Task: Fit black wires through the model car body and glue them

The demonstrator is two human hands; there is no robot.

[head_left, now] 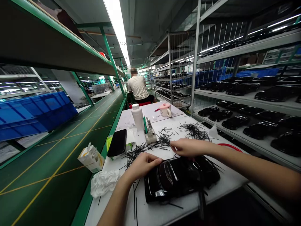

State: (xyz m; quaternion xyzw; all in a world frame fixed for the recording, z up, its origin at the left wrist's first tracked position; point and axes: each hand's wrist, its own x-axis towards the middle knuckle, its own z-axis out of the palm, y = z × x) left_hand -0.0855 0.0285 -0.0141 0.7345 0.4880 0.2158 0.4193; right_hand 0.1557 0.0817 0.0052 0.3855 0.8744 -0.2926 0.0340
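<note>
A glossy black model car lies on the white tabletop in front of me. My left hand is at its far left edge, the thumb against the body and the other fingers curled, partly hidden. Beyond the car, my right hand has its fingers bent together beside a heap of thin black strips. Whatever sits between those fingertips is too small to make out. More strips lie in a pile farther right and in another by my left hand.
A phone, white bottle, lidded mug and small squeeze bottle stand around the table. Crumpled tissue and a drink carton are left, beside a green conveyor. Racks of black cars line the right. A person sits ahead.
</note>
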